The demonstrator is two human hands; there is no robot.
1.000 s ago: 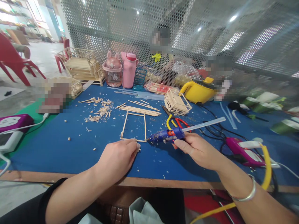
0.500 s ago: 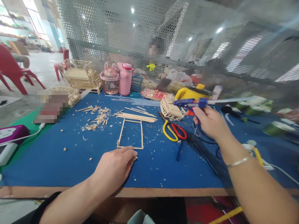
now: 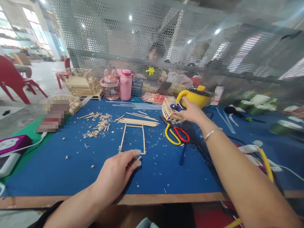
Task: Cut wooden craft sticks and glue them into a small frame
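My left hand (image 3: pixel 116 169) rests on the blue table at the near edge of a rectangular frame of thin wooden sticks (image 3: pixel 144 139). Its fingers are pinched, with the pale end of a short wooden stick (image 3: pixel 139 158) showing between them. Farther off, my right hand (image 3: pixel 193 110) is closed at the blue glue gun (image 3: pixel 176 108), which lies low against a small slatted wooden box (image 3: pixel 169 111). The hand hides most of the gun. Scissors (image 3: pixel 175 134) with one yellow and one red handle lie in front of that box.
Loose wooden sticks (image 3: pixel 140 121) lie behind the frame, with offcuts (image 3: pixel 101 125) to their left. A pink bottle (image 3: pixel 125 85), a pink-lidded jar (image 3: pixel 111 87) and a yellow pot (image 3: pixel 198 97) stand before a perforated metal screen (image 3: pixel 106 41). Wooden models (image 3: pixel 79 82) stand back left.
My right hand has brought the glue gun down and left, onto the small wooden box. My left hand stays beside the frame, its fingertips shifted slightly, and the stick end shows more.
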